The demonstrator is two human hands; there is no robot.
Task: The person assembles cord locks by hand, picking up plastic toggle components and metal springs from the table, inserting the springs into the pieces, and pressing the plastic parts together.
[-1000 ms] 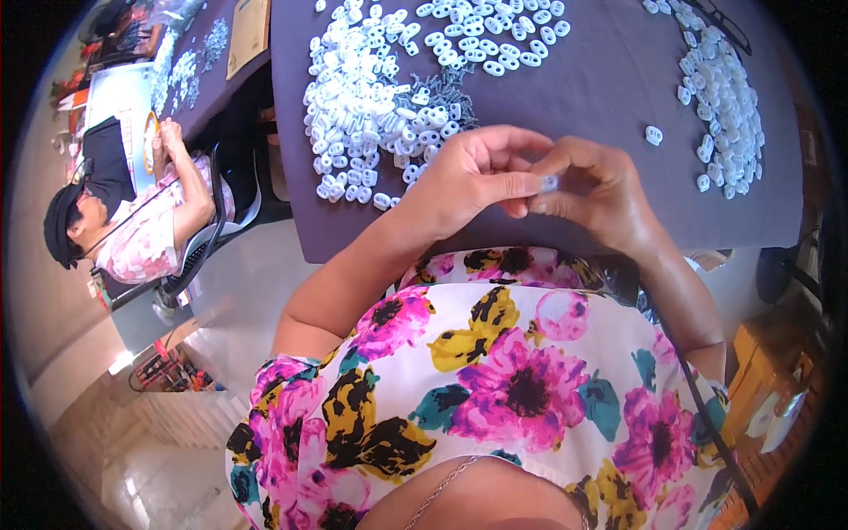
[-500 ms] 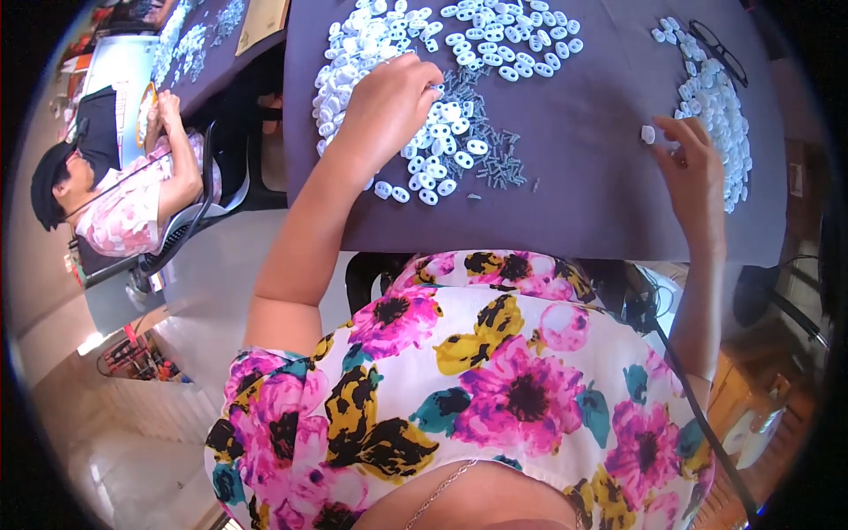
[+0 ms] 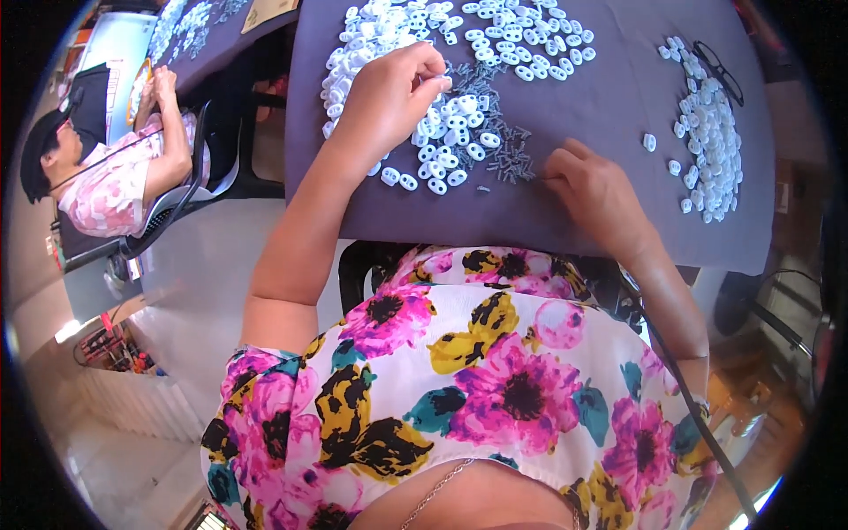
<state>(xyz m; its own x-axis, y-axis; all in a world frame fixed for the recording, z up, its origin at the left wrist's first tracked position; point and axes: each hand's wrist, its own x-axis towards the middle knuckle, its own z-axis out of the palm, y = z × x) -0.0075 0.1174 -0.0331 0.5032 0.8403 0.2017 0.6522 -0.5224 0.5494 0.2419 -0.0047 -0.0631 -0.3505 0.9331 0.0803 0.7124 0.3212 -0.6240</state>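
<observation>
My left hand (image 3: 393, 102) is closed over the left pile. Its thumb and forefinger pinch a small white plastic piece, of which only a sliver shows at the fingertips. White oval pieces with two holes (image 3: 455, 119) lie under and beside that hand. Next to them is a heap of small grey screws (image 3: 511, 159). At the right edge of this heap my right hand (image 3: 594, 187) has its fingertips bent together on the cloth. Whatever they pinch, if anything, is hidden. A lone white piece (image 3: 649, 142) lies right of that hand, beside the right pile of white pieces (image 3: 711, 150).
More two-holed white pieces (image 3: 530, 40) spread across the far middle of the dark tablecloth (image 3: 609, 97). Black-framed glasses (image 3: 720, 72) lie at the far right. To the left, a seated co-worker (image 3: 124, 172) handles things at another table.
My right hand has moved left from the right pile to the screws, leaving a white piece on the cloth. My left hand stays nearly in place. The view has shifted slightly.
</observation>
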